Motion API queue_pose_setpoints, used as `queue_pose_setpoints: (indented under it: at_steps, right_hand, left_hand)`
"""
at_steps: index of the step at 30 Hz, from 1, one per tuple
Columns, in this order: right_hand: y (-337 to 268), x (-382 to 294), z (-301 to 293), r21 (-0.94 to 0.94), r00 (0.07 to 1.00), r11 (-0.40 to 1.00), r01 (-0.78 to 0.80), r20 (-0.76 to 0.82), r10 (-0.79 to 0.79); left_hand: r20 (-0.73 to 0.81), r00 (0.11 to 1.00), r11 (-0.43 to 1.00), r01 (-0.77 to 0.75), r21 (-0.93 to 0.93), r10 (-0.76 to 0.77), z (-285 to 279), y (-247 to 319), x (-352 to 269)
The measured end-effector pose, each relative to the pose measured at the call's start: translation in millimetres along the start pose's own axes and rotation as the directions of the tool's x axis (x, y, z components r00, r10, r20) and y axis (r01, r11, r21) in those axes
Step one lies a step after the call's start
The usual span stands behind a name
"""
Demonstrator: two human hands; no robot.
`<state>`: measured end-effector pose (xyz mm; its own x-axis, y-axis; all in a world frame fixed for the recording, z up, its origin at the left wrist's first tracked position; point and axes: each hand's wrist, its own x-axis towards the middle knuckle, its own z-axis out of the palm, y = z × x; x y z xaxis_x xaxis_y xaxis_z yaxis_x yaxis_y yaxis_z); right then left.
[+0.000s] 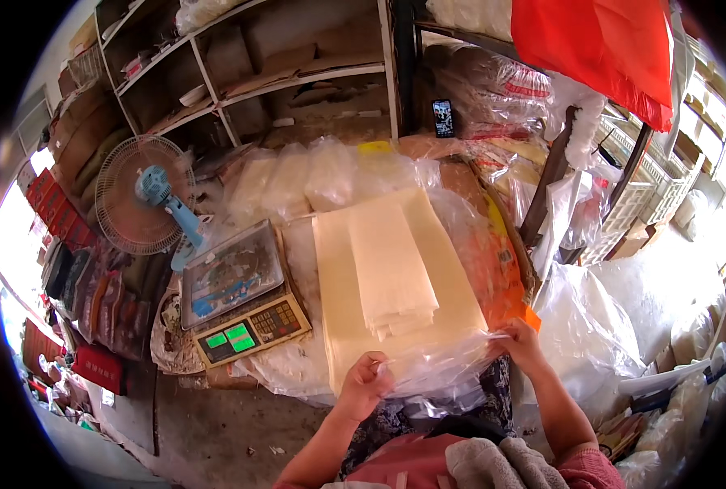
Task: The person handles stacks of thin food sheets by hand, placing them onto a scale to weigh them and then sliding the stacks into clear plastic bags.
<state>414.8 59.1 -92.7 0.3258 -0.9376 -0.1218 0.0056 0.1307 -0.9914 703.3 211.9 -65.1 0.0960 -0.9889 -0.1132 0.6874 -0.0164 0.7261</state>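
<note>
My left hand (369, 380) pinches one side of a clear plastic bag (427, 370), and my right hand (519, 343) grips its other side. Between them the bag hangs spread out at the table's front edge, close to my body. Beyond it lies a wide stack of cream-coloured sheets (335, 275). A folded bundle of the same pale sheets (390, 263) rests on top, its layered end towards me. Whether the sheets are paper or some other thin material, I cannot tell. Part of the stack's front edge shows blurred through the plastic.
Left of the stack stands a digital scale (234, 275) with lit green displays, and behind it a blue desk fan (155, 186). Several plastic-wrapped bundles (283, 177) line the table's back. A phone (443, 118) stands upright at the back. Orange plastic packaging (500, 275) lies along the right side.
</note>
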Motion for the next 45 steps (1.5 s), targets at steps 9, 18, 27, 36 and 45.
queue_pose_setpoints:
  at_steps: [9,18,27,36,45]
  right_hand:
    - [-49.2,-9.2,16.7,0.531,0.935,0.780,-0.330,0.299,0.193]
    - [-77.2,-41.4,108.3,-0.421,0.613,0.703,0.574,0.789,-0.028]
    - [-42.9,4.9,72.9,-0.498,0.336,0.589,0.637,0.866,0.369]
    - [-53.4,15.6,10.7,-0.225,0.319,0.964,-0.139,0.912,0.259]
    - [-59.8,59.0,79.8,0.595,0.932,0.793,-0.133,0.346,-0.104]
  left_hand:
    - [-0.376,0.926,0.977,0.040,0.209,0.043,-7.6,7.5,11.2]
    - [-0.297,0.951,0.991,0.114,0.066,-0.090,37.0,27.3,13.2]
    - [0.474,0.723,-0.123,-0.484,0.867,0.502,50.4,49.4,-0.1]
    - [0.153,0.970,0.967,0.213,-0.138,-0.191,-46.5,30.0,-10.5]
    - [0.016,0.979,0.894,-0.179,-0.411,0.204,-16.0,69.6,51.5]
